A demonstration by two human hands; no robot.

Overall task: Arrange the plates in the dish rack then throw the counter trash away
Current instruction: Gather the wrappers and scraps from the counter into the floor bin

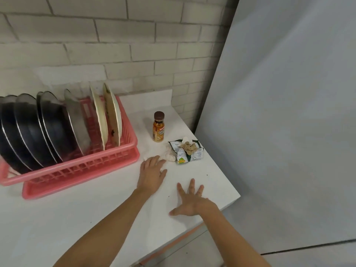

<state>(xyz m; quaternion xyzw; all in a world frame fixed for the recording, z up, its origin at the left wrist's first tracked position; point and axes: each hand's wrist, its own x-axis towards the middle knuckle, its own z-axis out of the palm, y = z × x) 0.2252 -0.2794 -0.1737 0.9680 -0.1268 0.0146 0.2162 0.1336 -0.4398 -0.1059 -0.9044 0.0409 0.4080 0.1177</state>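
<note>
A pink dish rack [81, 166] stands on the white counter [57, 218] at the left. Several plates stand upright in it: dark ones [28, 130] at the left, cream ones [111, 118] at the right. Trash lies to the right of the rack: a crumpled green-and-white wrapper [189, 154] with a brown paper wad on it, a white tissue [169, 156], and a small brown-capped bottle [159, 127]. My left hand [152, 173] rests palm down, fingertips touching the tissue. My right hand [190, 202] lies flat with fingers spread, nearer the counter's front right edge.
A grey brick wall [115, 45] runs behind the counter. A large pale panel [279, 112] stands at the right, close to the counter's corner. The counter's right edge [217, 166] drops off to the floor [192, 251].
</note>
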